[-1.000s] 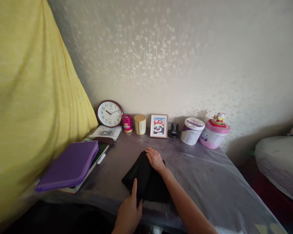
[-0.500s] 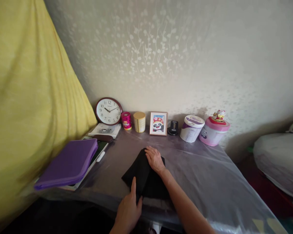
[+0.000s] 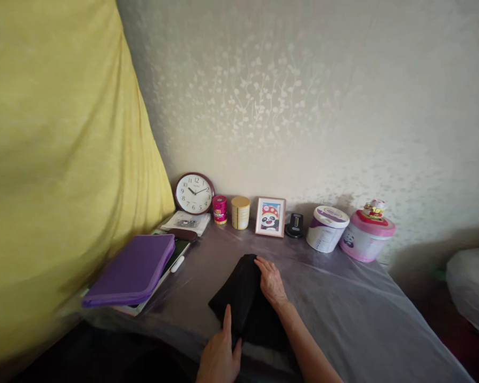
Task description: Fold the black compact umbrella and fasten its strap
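Observation:
A folded piece of black cloth (image 3: 239, 295) lies on the covered table in front of me. My right hand (image 3: 272, 283) rests along the cloth's upper right edge, palm down, its fingers stretched out and its fingertips near the top corner. At the near left part of the cloth is my left hand (image 3: 219, 355). Its index finger points forward over the fabric, with the thumb apart from it. The other left fingers are mostly hidden from view.
Along the wall stand a clock (image 3: 194, 193), a pink can (image 3: 220, 210), a yellow-lidded tin (image 3: 240, 213), a framed panda picture (image 3: 270, 217), a small black device (image 3: 294, 225) and two tubs (image 3: 328, 229). A purple zip folder (image 3: 130, 268) lies left, beside a yellow curtain (image 3: 75, 159).
The view has shifted, so everything sits further right and lower. My right hand has slid slightly right over the cloth, uncovering its top corner. My left hand keeps nearly the same pose.

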Demonstrator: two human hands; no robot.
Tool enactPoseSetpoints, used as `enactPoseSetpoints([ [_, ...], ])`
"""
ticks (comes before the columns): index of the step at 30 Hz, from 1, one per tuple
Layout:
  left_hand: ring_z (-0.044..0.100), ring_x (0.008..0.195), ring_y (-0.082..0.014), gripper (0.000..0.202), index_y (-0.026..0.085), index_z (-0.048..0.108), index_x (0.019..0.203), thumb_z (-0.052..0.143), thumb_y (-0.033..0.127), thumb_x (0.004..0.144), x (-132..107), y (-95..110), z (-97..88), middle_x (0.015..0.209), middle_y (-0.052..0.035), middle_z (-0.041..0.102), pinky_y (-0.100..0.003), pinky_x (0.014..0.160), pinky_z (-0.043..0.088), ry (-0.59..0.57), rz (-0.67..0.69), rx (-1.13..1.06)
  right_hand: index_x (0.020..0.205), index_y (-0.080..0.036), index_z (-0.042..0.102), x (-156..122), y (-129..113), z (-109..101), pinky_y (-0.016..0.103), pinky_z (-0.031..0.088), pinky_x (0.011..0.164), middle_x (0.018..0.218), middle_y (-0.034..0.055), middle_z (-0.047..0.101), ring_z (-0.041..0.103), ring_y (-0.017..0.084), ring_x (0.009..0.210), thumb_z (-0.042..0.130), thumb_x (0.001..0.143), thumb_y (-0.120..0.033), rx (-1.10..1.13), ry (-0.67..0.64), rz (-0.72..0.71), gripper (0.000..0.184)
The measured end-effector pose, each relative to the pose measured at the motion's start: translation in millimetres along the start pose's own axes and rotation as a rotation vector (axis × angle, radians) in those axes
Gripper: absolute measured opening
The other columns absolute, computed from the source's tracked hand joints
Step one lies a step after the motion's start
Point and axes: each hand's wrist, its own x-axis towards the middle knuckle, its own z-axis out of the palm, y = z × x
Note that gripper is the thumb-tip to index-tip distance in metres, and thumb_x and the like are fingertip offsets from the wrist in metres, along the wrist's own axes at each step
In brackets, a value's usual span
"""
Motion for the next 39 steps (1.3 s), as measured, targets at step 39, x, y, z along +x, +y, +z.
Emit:
enactPoseSetpoints([
  [39,0.059,0.092,-0.0200,0.068,0.013,-0.003,0.139,0.035,0.025,0.084,-2,3,-1.2,0.104,-0.0112,0.063,-0.026,0.075,0.039,-0.023,-0.013,0.006,0.111,-0.009,0.054,14,-5,14,0.040,0.035,0.095,0.118,0.0150,0.054,0.048,0.023,0.112,0.031,0.086,-0.023,-0.042,0.149,0.183,0.037],
])
